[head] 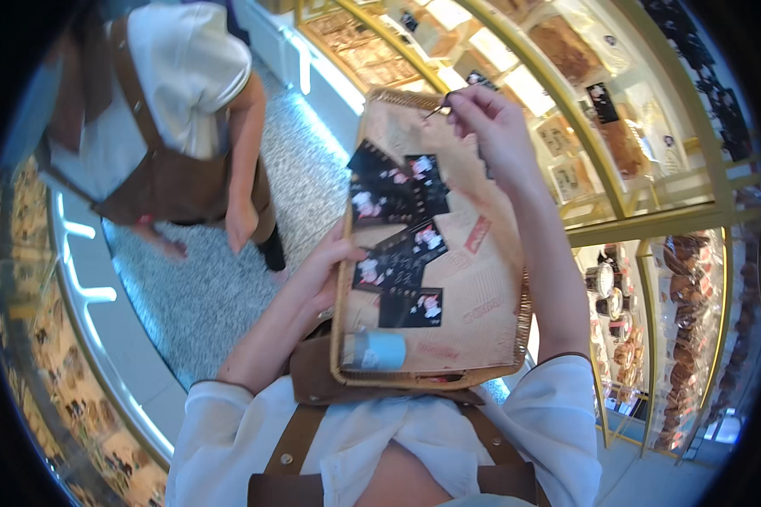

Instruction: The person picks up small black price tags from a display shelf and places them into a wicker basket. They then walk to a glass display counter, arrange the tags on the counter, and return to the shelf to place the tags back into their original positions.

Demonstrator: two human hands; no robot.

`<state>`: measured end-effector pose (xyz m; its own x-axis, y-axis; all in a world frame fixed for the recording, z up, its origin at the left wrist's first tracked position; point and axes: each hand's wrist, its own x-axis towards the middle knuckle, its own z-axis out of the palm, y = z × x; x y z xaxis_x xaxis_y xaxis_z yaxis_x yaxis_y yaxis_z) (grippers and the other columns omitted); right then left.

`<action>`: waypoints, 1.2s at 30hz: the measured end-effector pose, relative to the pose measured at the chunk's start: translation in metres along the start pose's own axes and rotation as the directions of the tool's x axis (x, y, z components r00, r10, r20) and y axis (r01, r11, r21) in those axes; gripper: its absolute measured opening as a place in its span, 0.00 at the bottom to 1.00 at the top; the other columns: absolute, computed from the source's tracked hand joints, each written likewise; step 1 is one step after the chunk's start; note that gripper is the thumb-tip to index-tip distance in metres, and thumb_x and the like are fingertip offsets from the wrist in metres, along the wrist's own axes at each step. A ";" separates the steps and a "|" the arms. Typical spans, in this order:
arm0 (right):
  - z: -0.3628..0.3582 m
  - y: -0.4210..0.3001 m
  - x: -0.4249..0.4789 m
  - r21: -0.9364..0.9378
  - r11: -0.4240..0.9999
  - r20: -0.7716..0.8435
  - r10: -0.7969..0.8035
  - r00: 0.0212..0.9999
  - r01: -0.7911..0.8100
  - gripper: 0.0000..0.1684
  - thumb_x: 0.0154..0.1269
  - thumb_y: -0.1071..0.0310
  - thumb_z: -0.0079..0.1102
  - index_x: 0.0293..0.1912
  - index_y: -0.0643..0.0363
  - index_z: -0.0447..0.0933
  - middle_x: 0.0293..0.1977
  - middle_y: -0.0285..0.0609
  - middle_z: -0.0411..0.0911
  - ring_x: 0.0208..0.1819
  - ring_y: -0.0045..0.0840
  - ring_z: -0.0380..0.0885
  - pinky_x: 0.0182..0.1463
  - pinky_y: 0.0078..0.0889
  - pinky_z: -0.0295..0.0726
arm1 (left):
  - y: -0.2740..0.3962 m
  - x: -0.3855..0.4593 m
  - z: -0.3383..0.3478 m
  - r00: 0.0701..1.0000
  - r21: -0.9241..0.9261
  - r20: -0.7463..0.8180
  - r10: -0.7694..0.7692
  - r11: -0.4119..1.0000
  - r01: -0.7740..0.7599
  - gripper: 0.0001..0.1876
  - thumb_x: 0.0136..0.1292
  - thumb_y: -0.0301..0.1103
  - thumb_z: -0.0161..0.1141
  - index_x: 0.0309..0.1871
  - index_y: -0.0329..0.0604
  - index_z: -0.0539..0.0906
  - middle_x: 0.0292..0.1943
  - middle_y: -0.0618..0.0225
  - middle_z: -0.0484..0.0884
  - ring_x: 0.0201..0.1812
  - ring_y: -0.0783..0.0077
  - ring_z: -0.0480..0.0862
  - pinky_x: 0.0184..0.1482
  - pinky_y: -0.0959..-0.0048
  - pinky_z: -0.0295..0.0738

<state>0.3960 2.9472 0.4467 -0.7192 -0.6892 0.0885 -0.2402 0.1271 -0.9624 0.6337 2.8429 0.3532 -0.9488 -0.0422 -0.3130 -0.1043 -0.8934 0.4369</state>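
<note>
My left hand grips the left rim of a shallow wicker basket, its thumb over the edge. Brown printed paper lines the inside. Several black cards with pink-and-white pictures and handwriting lie overlapping on the left of the lining. At the near left corner rests a light blue cylindrical item with a greyish end. Above the basket's far right corner, my right hand pinches a small dark object with a thin pointed end; its exact kind is hard to tell.
A co-worker in a white shirt and brown apron stands close at the left. Lit, gold-framed bakery shelves with packaged goods rise on my right. Another display case curves along the left. Grey speckled flooring lies between them.
</note>
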 end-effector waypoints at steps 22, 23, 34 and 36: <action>-0.293 -0.189 -0.054 -0.753 0.640 -0.411 -0.641 0.649 0.155 0.16 0.73 0.63 0.59 0.55 0.60 0.81 0.40 0.35 0.83 0.40 0.13 0.75 0.50 0.18 0.72 | -0.017 -0.001 -0.016 0.999 -0.110 -0.042 0.019 0.994 -0.023 0.33 0.52 0.17 0.49 0.67 0.34 0.65 0.57 0.48 0.78 0.54 0.55 0.84 0.55 0.58 0.85; -0.287 -0.178 -0.054 -0.707 0.680 -0.439 -0.637 0.633 0.194 0.16 0.74 0.65 0.56 0.57 0.61 0.80 0.44 0.39 0.83 0.44 0.16 0.77 0.56 0.21 0.73 | -0.019 0.002 -0.016 0.998 -0.110 -0.038 0.045 0.993 -0.049 0.33 0.52 0.17 0.49 0.66 0.34 0.65 0.57 0.48 0.78 0.54 0.55 0.84 0.54 0.59 0.85; -0.105 -0.035 -0.130 -0.472 0.796 0.308 -0.255 0.916 0.380 0.06 0.63 0.77 0.61 0.40 0.68 0.78 0.31 0.44 0.78 0.32 0.27 0.76 0.38 0.29 0.75 | -0.034 -0.004 0.005 0.982 -0.093 -0.093 0.167 0.980 -0.175 0.37 0.52 0.18 0.50 0.70 0.34 0.62 0.62 0.48 0.74 0.60 0.56 0.80 0.62 0.62 0.80; -0.093 -0.021 -0.145 -0.535 0.713 0.420 -0.240 0.875 0.453 0.06 0.59 0.77 0.63 0.38 0.65 0.78 0.32 0.46 0.77 0.32 0.37 0.77 0.37 0.32 0.76 | -0.032 -0.005 0.013 0.980 -0.124 -0.132 0.149 0.978 -0.165 0.36 0.52 0.18 0.50 0.71 0.35 0.62 0.62 0.49 0.74 0.59 0.56 0.80 0.61 0.62 0.80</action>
<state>0.4450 3.1104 0.4782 -0.2977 -0.9333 0.2006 -0.8457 0.1603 -0.5090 0.6385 2.8774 0.3515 -0.9061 -0.2332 -0.3530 0.0916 -0.9227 0.3744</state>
